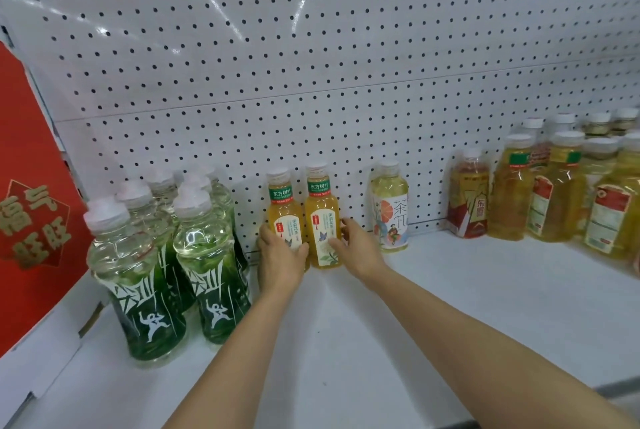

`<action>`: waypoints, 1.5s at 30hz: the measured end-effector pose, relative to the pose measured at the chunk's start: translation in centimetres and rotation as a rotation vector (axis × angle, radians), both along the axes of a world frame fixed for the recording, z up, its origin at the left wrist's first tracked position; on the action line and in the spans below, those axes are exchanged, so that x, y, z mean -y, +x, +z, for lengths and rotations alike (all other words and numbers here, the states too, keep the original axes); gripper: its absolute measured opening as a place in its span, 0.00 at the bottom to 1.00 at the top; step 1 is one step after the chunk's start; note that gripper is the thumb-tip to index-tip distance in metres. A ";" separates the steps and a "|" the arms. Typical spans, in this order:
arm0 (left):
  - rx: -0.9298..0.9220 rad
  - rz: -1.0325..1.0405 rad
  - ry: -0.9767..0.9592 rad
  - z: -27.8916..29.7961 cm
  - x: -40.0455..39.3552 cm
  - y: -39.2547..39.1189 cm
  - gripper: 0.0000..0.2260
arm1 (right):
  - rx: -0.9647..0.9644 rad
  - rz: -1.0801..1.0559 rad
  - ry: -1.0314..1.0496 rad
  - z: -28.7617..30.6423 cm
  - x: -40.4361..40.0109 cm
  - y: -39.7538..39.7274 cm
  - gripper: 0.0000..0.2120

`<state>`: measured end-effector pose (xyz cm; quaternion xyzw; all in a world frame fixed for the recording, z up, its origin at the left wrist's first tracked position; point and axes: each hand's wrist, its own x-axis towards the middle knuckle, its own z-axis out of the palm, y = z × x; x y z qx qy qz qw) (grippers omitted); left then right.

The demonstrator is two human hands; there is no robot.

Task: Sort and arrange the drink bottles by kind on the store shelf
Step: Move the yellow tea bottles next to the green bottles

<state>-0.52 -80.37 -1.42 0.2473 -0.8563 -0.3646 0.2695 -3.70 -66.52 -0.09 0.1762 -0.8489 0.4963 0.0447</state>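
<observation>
Each hand (pixel 281 255) (pixel 356 248) curled round one yellow tea bottle (pixel 282 210) (pixel 322 217)

White pegboard back wall (pixel 311 48), glare streaks; white shelf (pixel 381 324); red sign (pixel 31 214) left.

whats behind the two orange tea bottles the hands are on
Directly behind the two orange tea bottles is the white pegboard back panel; no further bottles show over their caps. The left hand and right hand cover the bottles' lower parts, so low gaps stay unseen.
</observation>
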 end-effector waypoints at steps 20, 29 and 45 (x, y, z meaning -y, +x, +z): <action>-0.147 -0.450 -0.649 0.3 -23.6 4.8 0.16 | -0.520 -0.418 0.416 -1.0 -29.0 8.8 0.15; -0.109 -0.547 -0.537 -0.5 -35.3 4.6 0.17 | -0.470 -0.520 0.476 -2.2 -41.6 11.6 0.15; -0.290 -0.675 -0.080 7.2 -45.3 -10.6 0.24 | -0.412 -0.742 0.408 -1.4 -53.4 3.4 0.17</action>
